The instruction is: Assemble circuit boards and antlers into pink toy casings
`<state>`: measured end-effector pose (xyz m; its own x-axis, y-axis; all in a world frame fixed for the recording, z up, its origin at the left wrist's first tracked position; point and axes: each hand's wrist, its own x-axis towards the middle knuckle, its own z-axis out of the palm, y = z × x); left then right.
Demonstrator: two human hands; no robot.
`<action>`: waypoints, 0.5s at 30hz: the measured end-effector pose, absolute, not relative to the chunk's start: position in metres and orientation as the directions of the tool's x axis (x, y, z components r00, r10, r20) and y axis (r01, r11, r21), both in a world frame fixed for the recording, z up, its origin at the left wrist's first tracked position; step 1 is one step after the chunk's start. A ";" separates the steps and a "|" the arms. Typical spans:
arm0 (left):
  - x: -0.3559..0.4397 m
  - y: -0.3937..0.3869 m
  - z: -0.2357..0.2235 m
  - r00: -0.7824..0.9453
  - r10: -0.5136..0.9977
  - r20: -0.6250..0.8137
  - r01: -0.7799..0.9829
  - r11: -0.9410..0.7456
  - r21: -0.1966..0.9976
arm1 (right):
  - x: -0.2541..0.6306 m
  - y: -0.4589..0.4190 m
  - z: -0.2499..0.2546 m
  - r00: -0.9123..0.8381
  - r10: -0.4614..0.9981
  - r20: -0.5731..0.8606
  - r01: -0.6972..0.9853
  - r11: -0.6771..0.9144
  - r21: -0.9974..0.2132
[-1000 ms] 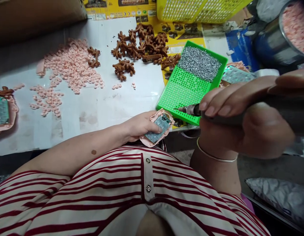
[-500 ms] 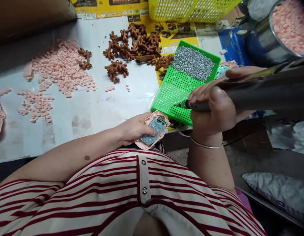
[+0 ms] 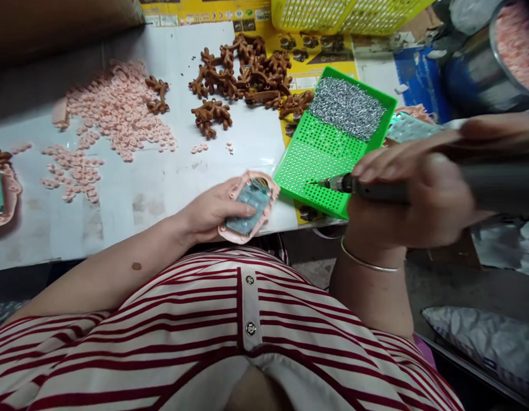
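Observation:
My left hand (image 3: 213,208) grips a pink plastic shell (image 3: 230,234) at the table's front edge, thumb pressed on the circuit board (image 3: 251,202) lying inside it. My right hand (image 3: 412,191) is wrapped round a dark electric screwdriver (image 3: 382,191), blurred by motion. Its bit points left, over the perforated half of a green tray (image 3: 309,151). Small silver screws (image 3: 347,108) fill the far part of that tray. The shell and the screwdriver tip are well apart.
Small pink plastic parts (image 3: 118,108) are heaped at the left, with brown antler-shaped pieces (image 3: 247,74) at the back middle. Another shell with a board (image 3: 5,197) lies at the far left. A yellow basket (image 3: 345,17) and a metal bucket (image 3: 469,71) stand behind.
My left hand has moved the shell left and up, away from the tray, and turned it slightly. My right hand and the screwdriver have shifted right with the view.

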<state>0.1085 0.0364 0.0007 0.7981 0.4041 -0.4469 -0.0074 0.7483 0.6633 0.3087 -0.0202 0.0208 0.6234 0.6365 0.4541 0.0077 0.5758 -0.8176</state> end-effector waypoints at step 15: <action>0.110 0.047 -0.009 0.552 0.744 -0.376 -0.250 0.578 0.777 | 0.242 -0.032 0.037 0.274 0.899 0.342 -0.054 0.369 -0.928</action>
<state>0.1101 0.0469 -0.0092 0.5517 0.7443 -0.3762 -0.2496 0.5778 0.7771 0.2419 -0.0319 0.0368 0.2744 0.8989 0.3417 -0.0536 0.3691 -0.9278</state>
